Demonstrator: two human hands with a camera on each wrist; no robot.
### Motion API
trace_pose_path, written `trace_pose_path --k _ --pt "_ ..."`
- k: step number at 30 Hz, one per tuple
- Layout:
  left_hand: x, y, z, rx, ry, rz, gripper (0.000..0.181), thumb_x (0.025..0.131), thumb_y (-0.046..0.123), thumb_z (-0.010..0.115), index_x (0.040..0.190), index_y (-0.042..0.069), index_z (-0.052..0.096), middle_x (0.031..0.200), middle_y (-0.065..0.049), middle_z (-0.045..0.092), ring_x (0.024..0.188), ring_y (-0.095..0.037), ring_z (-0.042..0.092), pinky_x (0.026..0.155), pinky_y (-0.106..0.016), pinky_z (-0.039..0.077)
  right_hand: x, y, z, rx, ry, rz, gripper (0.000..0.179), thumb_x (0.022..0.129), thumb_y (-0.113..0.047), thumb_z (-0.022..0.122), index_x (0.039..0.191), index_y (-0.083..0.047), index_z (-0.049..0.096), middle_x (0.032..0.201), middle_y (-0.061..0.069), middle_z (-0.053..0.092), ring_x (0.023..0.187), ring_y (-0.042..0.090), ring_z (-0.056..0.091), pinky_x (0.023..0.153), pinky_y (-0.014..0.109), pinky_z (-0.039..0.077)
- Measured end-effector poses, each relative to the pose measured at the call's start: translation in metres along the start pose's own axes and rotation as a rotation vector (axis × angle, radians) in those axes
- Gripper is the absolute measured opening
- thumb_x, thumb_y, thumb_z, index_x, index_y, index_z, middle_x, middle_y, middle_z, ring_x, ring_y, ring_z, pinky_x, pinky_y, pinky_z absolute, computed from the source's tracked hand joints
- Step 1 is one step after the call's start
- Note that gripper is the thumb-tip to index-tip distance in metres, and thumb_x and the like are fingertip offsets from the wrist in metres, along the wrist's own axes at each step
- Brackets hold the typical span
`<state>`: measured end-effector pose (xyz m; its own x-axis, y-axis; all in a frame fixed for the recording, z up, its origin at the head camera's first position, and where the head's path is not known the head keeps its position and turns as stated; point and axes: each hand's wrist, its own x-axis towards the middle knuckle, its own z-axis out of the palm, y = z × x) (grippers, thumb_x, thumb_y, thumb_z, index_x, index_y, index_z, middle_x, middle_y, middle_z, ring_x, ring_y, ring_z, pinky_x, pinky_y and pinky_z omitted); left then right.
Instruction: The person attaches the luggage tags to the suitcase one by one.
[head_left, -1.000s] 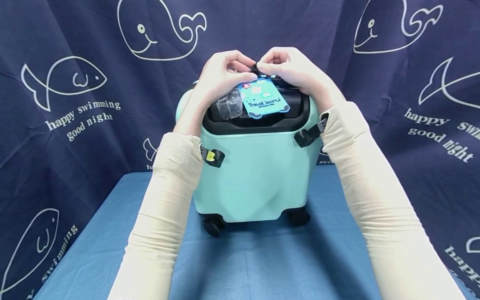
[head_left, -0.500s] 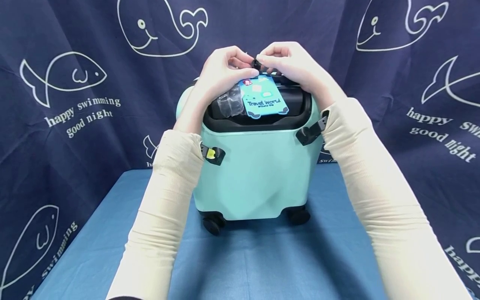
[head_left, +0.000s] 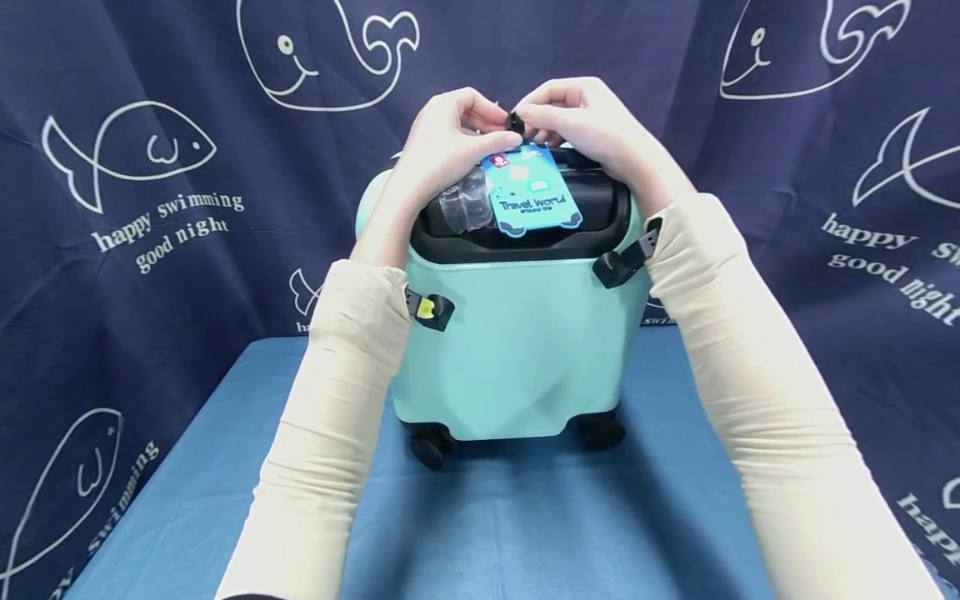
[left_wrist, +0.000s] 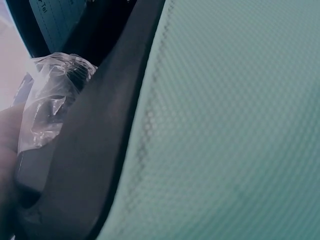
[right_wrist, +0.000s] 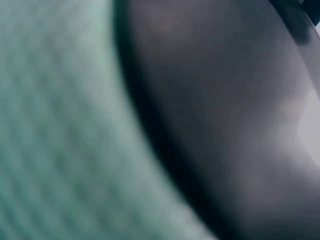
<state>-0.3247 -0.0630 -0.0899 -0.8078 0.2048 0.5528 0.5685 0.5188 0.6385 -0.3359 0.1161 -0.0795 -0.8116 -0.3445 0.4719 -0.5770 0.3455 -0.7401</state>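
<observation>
A mint-green suitcase (head_left: 517,350) with a black top recess stands upright in the head view. A blue luggage tag (head_left: 534,190) printed "Travel World" hangs at its top handle. My left hand (head_left: 450,137) pinches the tag's small black strap (head_left: 515,123) just above the tag. From the other side my right hand (head_left: 581,117) pinches the same strap between thumb and finger. Crinkled clear plastic wrap (head_left: 465,204) covers part of the handle beside the tag; in the left wrist view the plastic wrap (left_wrist: 47,107) shows up close. Fingertips behind the strap are partly hidden.
The suitcase rests on black wheels (head_left: 429,448) on a blue-covered table (head_left: 480,533). Dark blue curtains (head_left: 150,333) with white whale and fish drawings hang behind and at both sides. The right wrist view holds only blurred suitcase shell (right_wrist: 60,130) and black trim (right_wrist: 225,110).
Both hands have risen slightly in the head view, and more of the black strap shows between the fingertips. The suitcase appears to stay in place while the view shifts a little.
</observation>
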Motion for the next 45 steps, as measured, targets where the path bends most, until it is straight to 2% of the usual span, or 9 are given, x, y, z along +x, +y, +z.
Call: trace_pose_path --k 3,9,17,21,27,35,45 --pt "-0.001 0.000 -0.003 0.002 -0.003 0.005 0.031 0.071 0.032 0.071 0.094 0.014 0.062 0.091 0.002 0.066 0.083 -0.006 0.059 0.077 -0.017 0.040 -0.001 0.000 0.001 0.011 -0.009 0.004 0.014 0.083 -0.025 0.059 0.091 -0.014 0.063 0.075 -0.005 0.059 0.074 0.012 0.050 0.068 0.023 0.036" --pt "0.000 -0.002 -0.005 0.004 -0.023 0.018 0.029 0.072 0.031 0.071 0.094 0.015 0.062 0.092 0.001 0.066 0.083 -0.006 0.059 0.078 -0.016 0.040 0.001 0.001 0.003 0.093 0.004 0.019 0.010 0.080 -0.020 0.063 0.084 -0.011 0.063 0.071 -0.006 0.061 0.070 0.011 0.051 0.069 0.022 0.039" --pt "-0.001 -0.007 -0.003 0.001 -0.036 0.009 0.030 0.071 0.032 0.071 0.095 0.015 0.062 0.092 0.002 0.066 0.084 -0.005 0.060 0.080 -0.016 0.040 0.002 0.004 0.007 0.090 0.045 0.028 0.007 0.078 -0.017 0.065 0.072 -0.015 0.064 0.066 -0.007 0.060 0.063 0.010 0.048 0.065 0.021 0.039" --pt "-0.001 -0.009 -0.004 0.014 -0.027 0.000 0.031 0.070 0.034 0.071 0.094 0.016 0.063 0.091 0.003 0.067 0.084 -0.005 0.060 0.081 -0.016 0.039 0.004 0.004 0.010 0.066 0.053 0.033 0.008 0.078 -0.020 0.065 0.075 -0.012 0.063 0.067 -0.006 0.059 0.064 0.011 0.048 0.065 0.021 0.039" --pt "-0.001 -0.008 -0.007 0.036 -0.009 -0.019 0.033 0.070 0.037 0.071 0.096 0.018 0.062 0.091 0.003 0.067 0.086 -0.005 0.059 0.082 -0.017 0.038 0.006 0.003 0.010 0.050 0.052 -0.002 0.012 0.079 -0.022 0.063 0.085 -0.011 0.064 0.068 -0.004 0.059 0.066 0.013 0.049 0.065 0.023 0.038" --pt "0.000 -0.004 -0.008 0.039 -0.004 0.000 0.033 0.071 0.036 0.070 0.096 0.016 0.061 0.091 0.003 0.066 0.086 -0.006 0.059 0.082 -0.017 0.037 0.004 0.000 0.007 0.043 0.044 -0.037 0.018 0.080 -0.024 0.062 0.092 -0.012 0.066 0.074 -0.003 0.061 0.069 0.014 0.051 0.067 0.023 0.039" --pt "-0.001 -0.004 -0.006 0.010 -0.014 -0.005 0.030 0.071 0.034 0.070 0.095 0.017 0.063 0.089 0.004 0.067 0.083 -0.005 0.059 0.079 -0.016 0.038 0.003 0.002 0.007 0.043 0.042 -0.057 0.012 0.078 -0.020 0.065 0.082 -0.009 0.063 0.071 -0.002 0.062 0.066 0.012 0.050 0.067 0.022 0.039"
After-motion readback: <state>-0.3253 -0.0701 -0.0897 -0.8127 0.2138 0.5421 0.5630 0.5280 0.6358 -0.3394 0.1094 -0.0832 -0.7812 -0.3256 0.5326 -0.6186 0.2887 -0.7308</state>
